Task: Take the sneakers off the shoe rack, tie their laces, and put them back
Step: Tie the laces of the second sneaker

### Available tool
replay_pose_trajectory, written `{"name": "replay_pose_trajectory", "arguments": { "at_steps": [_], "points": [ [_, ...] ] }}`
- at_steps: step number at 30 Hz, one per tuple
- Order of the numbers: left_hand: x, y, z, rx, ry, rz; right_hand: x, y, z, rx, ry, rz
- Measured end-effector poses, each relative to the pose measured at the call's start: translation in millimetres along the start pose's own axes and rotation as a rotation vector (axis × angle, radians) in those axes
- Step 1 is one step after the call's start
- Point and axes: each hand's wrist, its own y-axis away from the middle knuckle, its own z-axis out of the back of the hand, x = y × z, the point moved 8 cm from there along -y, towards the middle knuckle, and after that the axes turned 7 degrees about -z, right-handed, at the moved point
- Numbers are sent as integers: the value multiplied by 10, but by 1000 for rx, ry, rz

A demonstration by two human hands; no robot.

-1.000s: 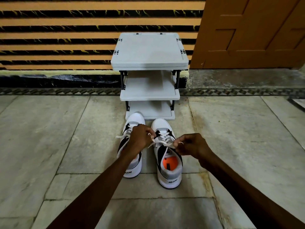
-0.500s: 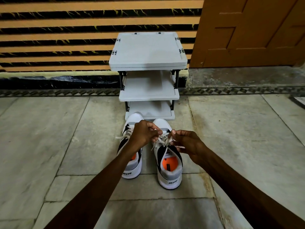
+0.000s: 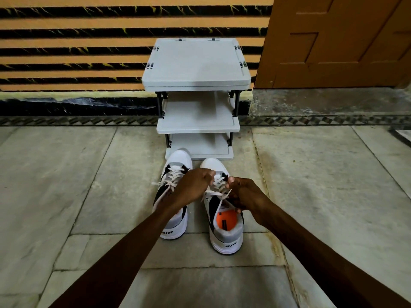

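Two white, grey and black sneakers stand side by side on the stone floor, toes toward the rack. The left sneaker (image 3: 173,223) has loose white laces spread to its left. The right sneaker (image 3: 224,232) shows an orange insole. My left hand (image 3: 193,185) and my right hand (image 3: 246,194) meet over the right sneaker's tongue, each pinching part of its white laces (image 3: 214,193). The grey three-shelf shoe rack (image 3: 196,70) stands just beyond the toes, all its shelves bare.
Behind the rack is a wall with orange and black stripes (image 3: 77,52). An orange-brown door (image 3: 338,41) is at the back right, above a raised stone threshold (image 3: 329,103). Stone floor slabs (image 3: 333,185) stretch on both sides of the sneakers.
My hands, apart a second ago with the lace pulled between them, have come together over the right sneaker. The sneakers and rack have not moved.
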Motion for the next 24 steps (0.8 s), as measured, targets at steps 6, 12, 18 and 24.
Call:
{"name": "replay_pose_trajectory", "arguments": {
  "at_steps": [6,12,18,24],
  "points": [
    [-297,95,-177,84,-825,-401,-20,-28,48,-143,286,114],
    [-282,155,-172,25,-945,-559,37,-33,-56,-210,578,255],
    [-175,115,-231,51,-1038,-502,9,-59,-73,-212,632,221],
    [-120,82,-296,128,-1119,-361,-15,-72,-52,-227,695,220]
  ]
}}
